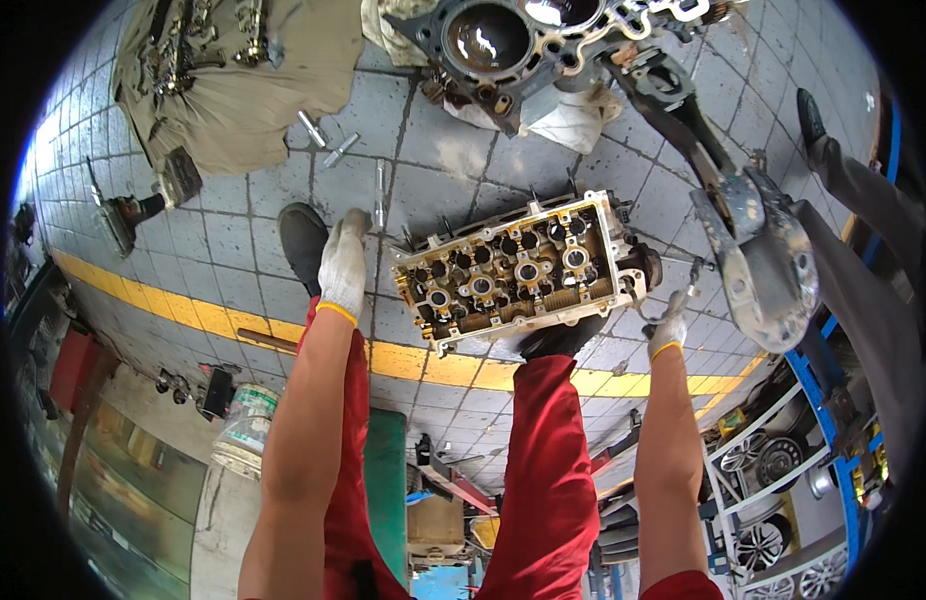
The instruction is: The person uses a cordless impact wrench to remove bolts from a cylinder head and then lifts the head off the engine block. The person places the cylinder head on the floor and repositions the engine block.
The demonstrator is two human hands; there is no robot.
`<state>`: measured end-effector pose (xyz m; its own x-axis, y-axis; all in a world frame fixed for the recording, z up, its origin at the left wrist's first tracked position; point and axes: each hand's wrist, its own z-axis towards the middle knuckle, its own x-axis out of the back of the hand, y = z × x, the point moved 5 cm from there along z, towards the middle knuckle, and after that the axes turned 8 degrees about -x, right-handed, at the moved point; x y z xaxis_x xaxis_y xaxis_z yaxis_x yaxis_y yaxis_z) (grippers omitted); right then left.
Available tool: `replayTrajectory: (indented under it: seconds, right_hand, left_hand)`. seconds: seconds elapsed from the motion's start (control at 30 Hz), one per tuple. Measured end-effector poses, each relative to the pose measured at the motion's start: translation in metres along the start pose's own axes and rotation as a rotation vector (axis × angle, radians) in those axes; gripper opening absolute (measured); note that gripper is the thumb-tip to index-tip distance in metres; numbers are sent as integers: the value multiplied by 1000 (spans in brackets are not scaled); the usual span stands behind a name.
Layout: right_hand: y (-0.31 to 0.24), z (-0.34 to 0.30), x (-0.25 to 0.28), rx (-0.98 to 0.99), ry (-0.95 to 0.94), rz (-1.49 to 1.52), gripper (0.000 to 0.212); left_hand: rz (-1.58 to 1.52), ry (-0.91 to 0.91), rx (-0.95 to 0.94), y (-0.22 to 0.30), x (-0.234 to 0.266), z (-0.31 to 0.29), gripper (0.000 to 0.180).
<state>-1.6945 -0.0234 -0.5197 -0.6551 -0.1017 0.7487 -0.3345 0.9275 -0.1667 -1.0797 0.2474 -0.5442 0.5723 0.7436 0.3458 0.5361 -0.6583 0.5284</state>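
Engine head point(528, 272): rests aslant on tiled floor point(221, 238), valve side up. Gloved left hand point(344, 262): hangs left of engine head, near metal rod point(381, 195); shows fingers together, palm hidden, grip unclear. Gloved right hand point(668, 328): sits past opposite end, by metal tool point(694, 289); grip unclear.

left hand point(343, 268) reaches farther forward — right hand point(668, 330) partly curled.

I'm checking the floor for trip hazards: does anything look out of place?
Yes: three metal pieces lie loose on the tiles ahead of the left hand, each at a different angle. That looks untidy, since other parts lie on the cloth.
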Motion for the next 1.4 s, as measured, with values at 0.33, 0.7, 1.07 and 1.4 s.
replayTrajectory:
  seconds: [0.33,0.7,1.07,1.4]
  right_hand:
    - [125,-230,-22,-277,-102,156,48]
    - [106,-383,-82,-356,-282,501,53]
    - [147,-371,-140,-488,-371,615,64]
    - [219,-344,-153,-598,-318,664,83]
  left_hand:
    - [704,-364,-92,128,66,-89,66]
    - [765,-535,3,151,127,-128,62]
    - [887,-678,-173,228,97,-175,53]
    - [1133,-1000,-449,225,35,-132,44]
